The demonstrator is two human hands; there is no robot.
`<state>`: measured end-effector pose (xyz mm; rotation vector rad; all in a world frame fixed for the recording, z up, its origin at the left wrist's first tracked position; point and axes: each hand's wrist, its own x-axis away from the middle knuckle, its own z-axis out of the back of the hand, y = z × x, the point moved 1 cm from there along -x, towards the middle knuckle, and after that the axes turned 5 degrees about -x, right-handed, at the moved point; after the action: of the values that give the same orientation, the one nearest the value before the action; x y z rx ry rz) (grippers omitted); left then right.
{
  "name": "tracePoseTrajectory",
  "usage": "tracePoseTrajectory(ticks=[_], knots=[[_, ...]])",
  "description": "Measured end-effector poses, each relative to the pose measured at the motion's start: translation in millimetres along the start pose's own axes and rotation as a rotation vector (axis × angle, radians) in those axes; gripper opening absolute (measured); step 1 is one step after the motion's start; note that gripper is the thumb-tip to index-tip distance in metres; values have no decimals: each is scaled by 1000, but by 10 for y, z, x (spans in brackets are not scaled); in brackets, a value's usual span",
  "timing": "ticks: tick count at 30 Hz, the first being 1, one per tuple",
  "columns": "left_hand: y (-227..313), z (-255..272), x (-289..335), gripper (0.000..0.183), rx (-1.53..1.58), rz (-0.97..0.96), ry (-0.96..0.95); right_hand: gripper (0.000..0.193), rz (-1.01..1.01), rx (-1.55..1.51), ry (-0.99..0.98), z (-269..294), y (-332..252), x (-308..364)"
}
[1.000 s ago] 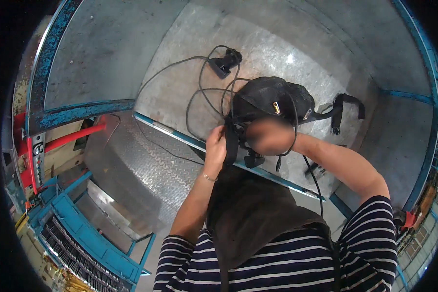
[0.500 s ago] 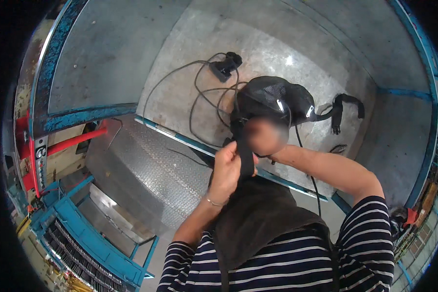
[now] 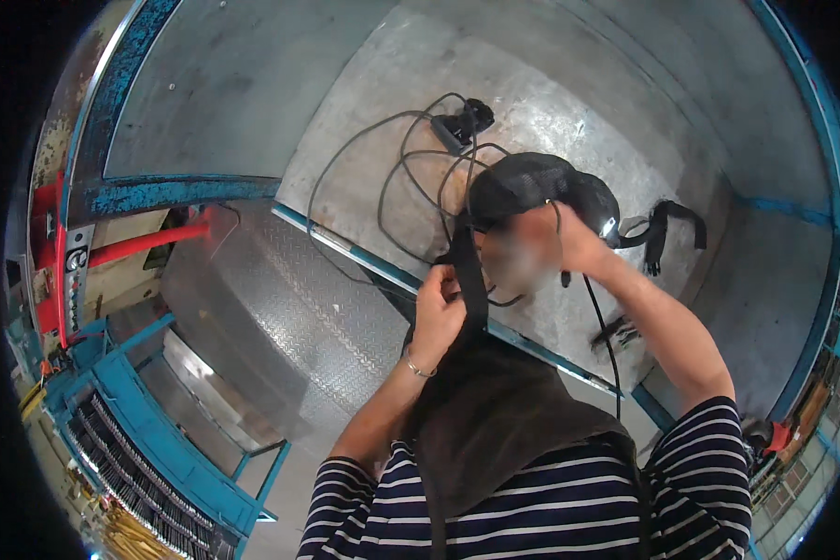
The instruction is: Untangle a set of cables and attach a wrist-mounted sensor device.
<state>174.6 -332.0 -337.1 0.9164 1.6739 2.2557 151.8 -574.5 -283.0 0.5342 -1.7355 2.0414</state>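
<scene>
- clock directions are as seen from above, with 12 at the far side and 6 toward the wearer's body.
- the left hand (image 3: 441,313) has thumb and fingers pinched narrow, holding a black strap (image 3: 474,289) at its left edge.
- the strap's long axis runs nearly 12 to 6, tipped slightly toward 11; its far end reaches the black mesh bag (image 3: 543,175), its near end drops over the front of the dark apron (image 3: 509,420).
- the bag lies on the metal desk (image 3: 555,112), at 1 o'clock from the left hand, its long axis from about 10 to 4.
- the right hand (image 3: 525,247) is at the near side of the bag, its forearm coming in from 4 o'clock; it is blurred, so i cannot tell what the fingers grip or how wide they stand.
- a hooked black webbing piece (image 3: 658,243) lies at 4 o'clock from the bag, its loose end hanging toward 6.
- a black device (image 3: 457,133) sits at 10 o'clock from the bag, near the loops of a thin dark cable (image 3: 380,210).
</scene>
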Motion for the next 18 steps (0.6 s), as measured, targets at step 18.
tracePoseTrajectory(ticks=[18], knots=[[129,220,-358,22,-822,-81,99,30,3,433,285,141,-222,-1338]])
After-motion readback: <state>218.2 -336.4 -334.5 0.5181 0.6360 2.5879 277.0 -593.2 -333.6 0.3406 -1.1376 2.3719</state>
